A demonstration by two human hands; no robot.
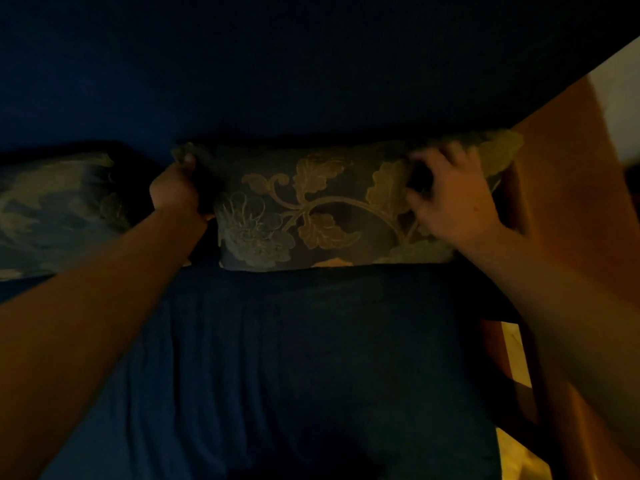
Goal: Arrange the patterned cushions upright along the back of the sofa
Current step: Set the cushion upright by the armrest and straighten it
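A dark cushion with a pale leaf and flower pattern (311, 209) stands upright against the blue sofa back (277, 81), at the right end of the seat. My left hand (176, 188) grips its upper left corner. My right hand (450, 199) holds its upper right part, fingers pressed into the fabric. A second patterned cushion (59, 209) leans against the sofa back at the left, apart from both hands. The light is dim.
The blue sofa seat (294, 358) stretches in front of the cushions. A wooden armrest or side panel (561, 188) rises at the right, close to my right hand. A strip of pale floor (519, 452) shows at the lower right.
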